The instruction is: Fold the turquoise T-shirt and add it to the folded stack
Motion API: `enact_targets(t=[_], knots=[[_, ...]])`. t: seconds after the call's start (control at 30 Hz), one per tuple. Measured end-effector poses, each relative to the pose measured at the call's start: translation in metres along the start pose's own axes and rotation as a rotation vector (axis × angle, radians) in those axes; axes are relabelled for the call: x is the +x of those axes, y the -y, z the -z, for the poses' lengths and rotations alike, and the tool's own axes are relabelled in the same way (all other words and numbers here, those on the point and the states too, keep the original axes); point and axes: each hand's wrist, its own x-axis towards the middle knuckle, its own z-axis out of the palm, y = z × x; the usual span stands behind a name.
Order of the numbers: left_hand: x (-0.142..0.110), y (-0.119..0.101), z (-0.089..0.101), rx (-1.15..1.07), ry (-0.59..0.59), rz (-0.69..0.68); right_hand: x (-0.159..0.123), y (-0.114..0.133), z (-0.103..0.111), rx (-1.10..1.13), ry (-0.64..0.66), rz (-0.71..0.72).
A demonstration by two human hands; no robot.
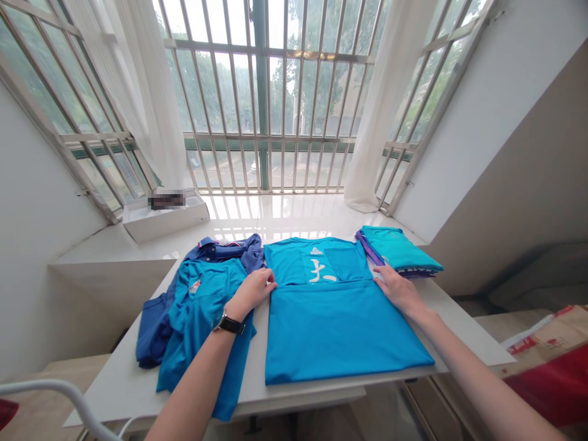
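A bright blue T-shirt (337, 331) lies flat on the white table (463, 334), its lower part folded up over the upper part. A white character and small logo show on its upper part. My left hand (252, 293), with a black wristwatch (228, 324) on the wrist, rests at the shirt's left edge. My right hand (399, 291) lies flat at its right edge. Neither hand visibly grips the cloth. To the left sits a crumpled blue polo shirt (202, 312) over a darker navy garment (158, 324). A folded teal and purple stack (397, 250) lies beyond my right hand.
A white box (165, 220) with a blurred object stands on the white windowsill (275, 211), below barred windows and white curtains. A red and tan package (546, 361) lies beyond the table's right edge. A white rail (55, 398) crosses the lower left.
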Motion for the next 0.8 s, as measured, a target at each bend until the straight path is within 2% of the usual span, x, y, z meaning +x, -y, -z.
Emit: enact_targets(t=[0.1,0.2,0.27,0.33,0.43,0.5,0.6,0.8], knots=[[-0.001,-0.008,0.005,0.103,-0.086,0.014,-0.007,0.013,0.002,0.0,-0.086,0.058],[-0.002,-0.026,0.0,0.083,-0.157,-0.118,-0.014,0.021,-0.004,0.043,-0.046,0.199],[-0.006,-0.039,-0.012,0.048,-0.112,-0.252,-0.02,0.022,-0.013,0.049,0.022,0.238],[-0.01,-0.047,-0.026,0.073,0.008,-0.338,-0.025,0.02,-0.023,0.037,0.105,0.211],[-0.016,-0.047,-0.042,0.133,0.159,-0.289,-0.029,0.015,-0.032,0.012,0.206,0.159],[-0.018,-0.043,-0.045,0.15,0.21,-0.241,-0.03,0.014,-0.034,-0.003,0.233,0.143],[-0.016,-0.039,-0.042,0.164,0.235,-0.221,-0.028,0.015,-0.033,-0.018,0.236,0.133],[-0.02,-0.046,-0.036,0.162,0.234,-0.2,-0.03,0.018,-0.032,-0.04,0.24,0.133]])
